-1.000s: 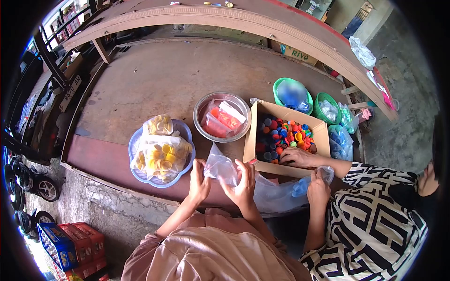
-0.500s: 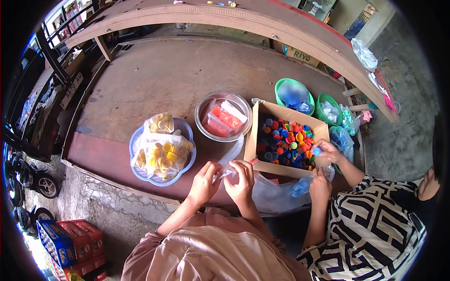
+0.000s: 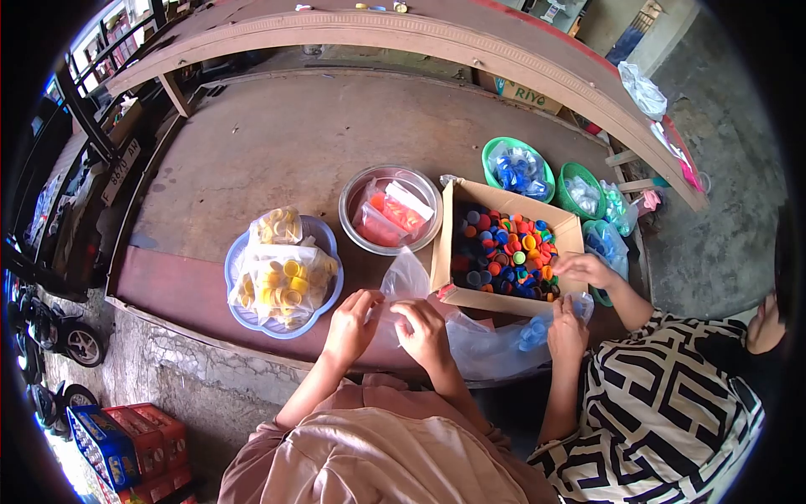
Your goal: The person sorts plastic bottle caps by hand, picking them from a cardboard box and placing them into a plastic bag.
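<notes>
A clear plastic bag (image 3: pixel 406 275) is stretched between my two hands, its far end standing up in front of the metal bowl (image 3: pixel 346 220). My left hand (image 3: pixel 351 326) pinches the bag's left edge. On the opposite edge, my right hand (image 3: pixel 422 333) has its fingers curled against the plastic. I see nothing inside this bag. Just right of my hands stands a cardboard box (image 3: pixel 443 244) holding many coloured bottle caps (image 3: pixel 508 252). Left of my hands is a lilac basin (image 3: pixel 329 296) with bags of yellow caps (image 3: pixel 281 281).
A person in a patterned top (image 3: pixel 646 403) sits at my right, one hand over the box, the other on a clear bag with blue caps (image 3: pixel 533 334). Green baskets (image 3: pixel 550 191) with bagged caps stand behind the box. Red and blue crates (image 3: pixel 126 445) are on the floor at left.
The bag between my hands now stands up higher and my hands have shifted slightly left. The other person's raised hand no longer shows the blue cap and reaches over the box.
</notes>
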Demonstrator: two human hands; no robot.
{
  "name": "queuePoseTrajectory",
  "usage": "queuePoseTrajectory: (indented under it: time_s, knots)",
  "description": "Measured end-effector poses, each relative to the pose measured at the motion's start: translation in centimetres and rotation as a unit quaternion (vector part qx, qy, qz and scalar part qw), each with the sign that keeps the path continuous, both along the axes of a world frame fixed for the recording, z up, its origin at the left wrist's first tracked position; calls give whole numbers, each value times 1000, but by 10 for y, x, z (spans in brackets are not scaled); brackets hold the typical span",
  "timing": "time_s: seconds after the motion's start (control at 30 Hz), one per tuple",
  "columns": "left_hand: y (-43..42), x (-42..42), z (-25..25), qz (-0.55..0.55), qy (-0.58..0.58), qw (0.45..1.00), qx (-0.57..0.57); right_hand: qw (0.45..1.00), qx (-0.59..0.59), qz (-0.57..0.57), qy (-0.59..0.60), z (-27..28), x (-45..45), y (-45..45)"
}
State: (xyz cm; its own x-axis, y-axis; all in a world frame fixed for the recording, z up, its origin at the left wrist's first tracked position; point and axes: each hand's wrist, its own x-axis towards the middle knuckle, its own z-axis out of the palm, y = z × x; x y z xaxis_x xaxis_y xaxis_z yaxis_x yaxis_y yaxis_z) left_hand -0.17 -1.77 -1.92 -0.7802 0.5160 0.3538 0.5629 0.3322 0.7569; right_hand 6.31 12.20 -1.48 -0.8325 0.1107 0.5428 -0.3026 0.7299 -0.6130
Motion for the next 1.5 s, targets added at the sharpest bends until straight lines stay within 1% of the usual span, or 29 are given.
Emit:
queuePoseTrajectory:
  time_s: [0.07,0.17,0.2,0.27,0.3,0.33,0.4,0.43,0.47,0.53,0.57,0.67,0.7,0.73,0.8,0.87,0.93,1.0,1.03,1.1,1.17,1.23,1.27,1.3,1.33,1.4,1.47,1.5]
  knots:
    - [1,-2,3,11,29,999,7,1000,5,3,-12,0,0,1]
    - [1,1,8,4,-46,999,11,995,66,-59,35,19,-2,-6]
    - [1,0,9,6,-71,997,10,988,94,-89,81,25,0,-14]
    - [0,2,21,9,-78,997,14,994,46,10,99,14,12,-26]
    - [0,2,25,9,-82,996,16,995,34,43,83,17,15,-32]
    - [-1,2,25,8,-81,997,15,997,4,42,58,22,13,-36]
    - [-5,0,25,7,-80,997,15,1000,-14,6,0,16,9,-33]
    - [-6,0,27,20,-105,994,21,998,-4,-3,-69,6,9,-28]
    - [-8,1,29,17,-119,993,4,989,20,-17,-147,0,9,-24]
    - [-11,2,35,7,-148,988,-32,972,74,-33,-222,-9,10,-20]
    - [-11,3,38,6,-178,978,-110,969,74,-41,-231,-7,10,-19]
    - [-16,1,38,-69,-11,993,-97,965,60,-72,-245,7,6,-14]
    - [-18,0,33,-117,4,989,-90,965,48,-83,-242,12,5,-12]
    - [-15,3,33,-131,22,989,-73,966,35,-93,-240,14,5,-10]
    - [-7,11,35,-155,58,986,-38,971,14,-48,-235,7,6,-5]
    - [-2,14,13,-153,72,985,-34,968,-22,0,-249,7,6,-6]
    - [2,12,-4,-142,88,986,-25,970,-30,20,-239,6,8,-7]
    - [2,10,-3,-141,81,985,-48,972,-38,38,-229,5,10,-4]
    - [2,11,0,-140,74,986,-55,963,-63,55,-257,6,10,-1]
    - [3,10,3,-140,72,986,-61,961,-62,79,-260,5,9,4]
    - [4,8,0,-136,40,988,-68,960,-71,83,-256,14,9,5]
    - [3,4,-4,-142,5,986,-90,950,-107,118,-270,31,6,10]
    - [3,2,-5,-135,6,987,-86,943,-125,135,-276,34,5,14]
    - [3,2,-6,-127,7,988,-83,932,-198,153,-261,32,4,17]
    - [4,0,-7,-119,9,990,-80,935,-224,148,-231,39,3,24]
    - [5,-4,3,-115,-12,990,-76,965,-211,69,-142,30,-2,57]
    - [2,-6,6,-101,-19,992,-75,964,-212,-81,-138,14,-10,117]
    - [3,-6,7,-94,-28,993,-65,966,-113,-190,-137,9,-12,147]
